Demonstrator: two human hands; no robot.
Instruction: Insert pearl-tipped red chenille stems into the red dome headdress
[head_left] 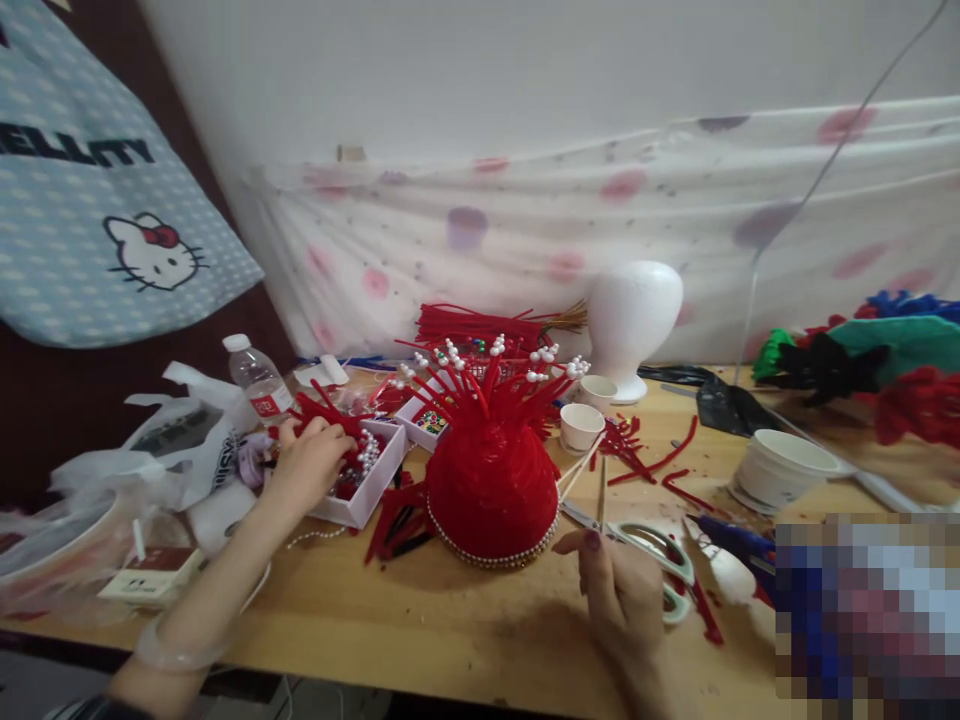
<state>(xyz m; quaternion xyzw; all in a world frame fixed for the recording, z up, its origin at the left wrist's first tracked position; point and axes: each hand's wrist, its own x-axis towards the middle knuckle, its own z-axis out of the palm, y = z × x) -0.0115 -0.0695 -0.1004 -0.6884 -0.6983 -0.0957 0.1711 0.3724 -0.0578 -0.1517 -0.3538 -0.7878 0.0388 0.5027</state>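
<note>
The white box [377,487] contains pearl strings [368,452]; the left hand [311,458], fingers curled over red stems [328,400], grip indeterminable. The red headpiece [491,490] occupies the bench [360,630] centre. Right hand [622,590]: fingers bent, hold indeterminable, beside scissors [688,568].

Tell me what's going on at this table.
A person's left hand is at a white box with red fuzzy pieces and pearl strings. Their right hand is by the scissors; whether it holds anything is unclear. Between the hands stands a bead-rimmed red dome, with red stems tipped with white beads spreading from its top. A white head form stands behind.
</note>
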